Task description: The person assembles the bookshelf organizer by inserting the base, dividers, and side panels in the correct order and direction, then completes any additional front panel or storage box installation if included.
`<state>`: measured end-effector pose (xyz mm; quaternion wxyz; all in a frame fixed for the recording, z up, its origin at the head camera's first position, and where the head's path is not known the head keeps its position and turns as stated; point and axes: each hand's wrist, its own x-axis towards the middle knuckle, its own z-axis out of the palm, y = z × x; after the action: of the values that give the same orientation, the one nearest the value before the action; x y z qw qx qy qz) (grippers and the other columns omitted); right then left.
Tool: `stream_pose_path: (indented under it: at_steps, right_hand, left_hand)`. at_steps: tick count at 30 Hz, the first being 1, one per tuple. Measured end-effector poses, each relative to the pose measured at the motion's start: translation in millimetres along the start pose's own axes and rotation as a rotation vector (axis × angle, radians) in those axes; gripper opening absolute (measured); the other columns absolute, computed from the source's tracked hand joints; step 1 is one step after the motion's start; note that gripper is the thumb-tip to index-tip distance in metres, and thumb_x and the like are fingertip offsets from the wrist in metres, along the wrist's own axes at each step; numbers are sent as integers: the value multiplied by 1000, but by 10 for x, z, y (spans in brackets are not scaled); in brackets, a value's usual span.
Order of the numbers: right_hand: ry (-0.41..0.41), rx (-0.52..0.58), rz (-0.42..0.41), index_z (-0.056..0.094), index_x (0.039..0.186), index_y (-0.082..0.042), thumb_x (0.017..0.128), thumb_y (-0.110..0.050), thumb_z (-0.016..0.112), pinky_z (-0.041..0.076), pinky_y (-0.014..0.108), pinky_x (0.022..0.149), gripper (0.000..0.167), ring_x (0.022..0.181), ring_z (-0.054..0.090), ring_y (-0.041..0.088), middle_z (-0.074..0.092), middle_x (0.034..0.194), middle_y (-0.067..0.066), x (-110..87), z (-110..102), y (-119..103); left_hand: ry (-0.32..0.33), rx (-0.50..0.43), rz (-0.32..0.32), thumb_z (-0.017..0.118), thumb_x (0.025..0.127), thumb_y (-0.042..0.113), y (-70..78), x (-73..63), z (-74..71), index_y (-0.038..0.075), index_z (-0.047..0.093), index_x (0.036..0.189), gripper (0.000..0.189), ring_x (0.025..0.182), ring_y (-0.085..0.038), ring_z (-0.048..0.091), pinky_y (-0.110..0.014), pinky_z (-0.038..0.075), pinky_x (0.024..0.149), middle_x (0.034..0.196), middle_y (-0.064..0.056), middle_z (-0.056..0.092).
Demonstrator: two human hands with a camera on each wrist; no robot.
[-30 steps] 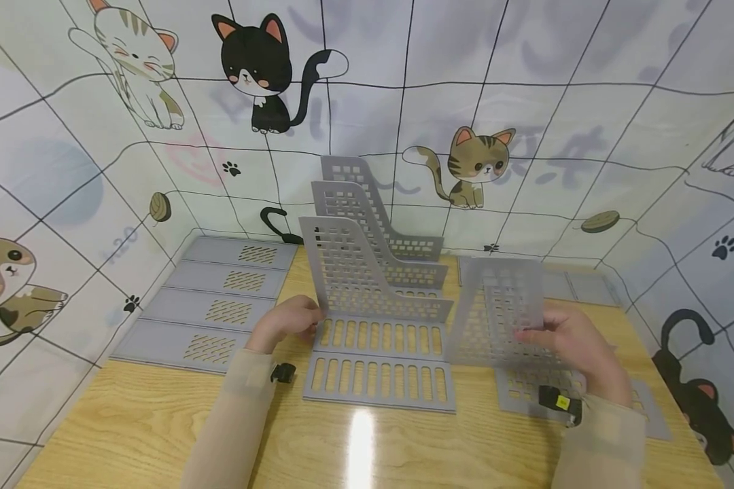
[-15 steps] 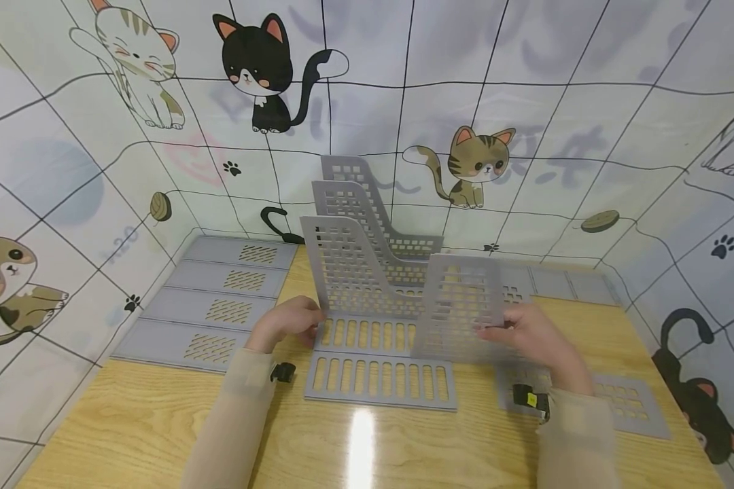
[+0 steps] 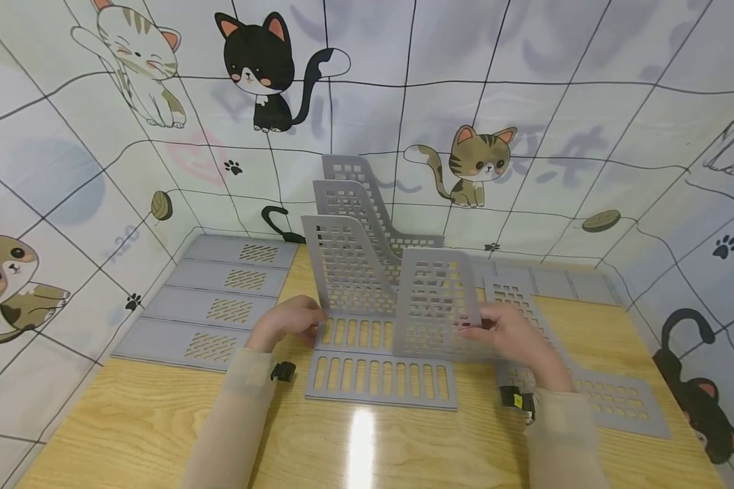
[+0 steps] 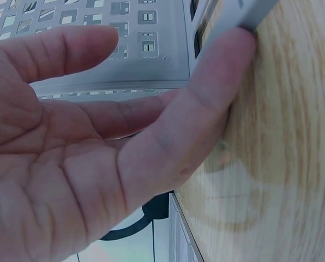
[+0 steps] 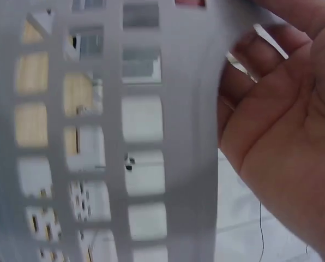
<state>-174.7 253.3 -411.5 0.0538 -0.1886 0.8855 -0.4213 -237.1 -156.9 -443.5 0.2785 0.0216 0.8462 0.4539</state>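
Three grey perforated divider panels, the front one (image 3: pixel 327 227) nearest me, stand upright in a row on a grey slotted base (image 3: pixel 355 352), like a desktop file rack. My left hand (image 3: pixel 287 319) is at the base's left side. In the left wrist view its fingers stretch out, one fingertip (image 4: pixel 241 41) touching the grey edge, the thumb (image 4: pixel 91 46) held apart. My right hand (image 3: pixel 516 339) pinches a loose grey perforated panel (image 3: pixel 406 292) by its right edge, upright above the base's right half. This panel overlaps the front divider in the head view.
Several grey panels with diagonal slots (image 3: pixel 153 339) lie side by side at the left. An L-shaped perforated panel (image 3: pixel 642 421) lies flat at the right, partly behind the right arm. A flat grey piece (image 3: pixel 590 288) lies along the back wall.
My right hand has carried the loose panel leftward from beside the base to over its right half, uncovering more of the flat panel. My left hand has stayed in place.
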Motion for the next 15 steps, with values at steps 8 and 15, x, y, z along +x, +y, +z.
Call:
stream_pose_path:
  at_steps: [8, 15]
  right_hand:
    - [-58, -71, 3, 78, 110, -11, 95, -13, 75, 57, 25, 77, 16, 95, 65, 2, 74, 110, 5, -254, -343, 269]
    - [-99, -154, 122, 78, 116, -11, 98, -19, 72, 55, 28, 82, 21, 109, 66, 22, 72, 124, 13, -449, -541, 452]
  left_hand:
    - [-4, 0, -13, 54, 106, 18, 11, -3, -1, -13, 55, 135, 42, 86, -31, 75, -44, 62, 81, 112, -23, 66]
    - [2, -2, -16, 54, 105, 17, 3, 2, -3, -13, 56, 134, 41, 85, -29, 75, -42, 62, 80, 110, -22, 66]
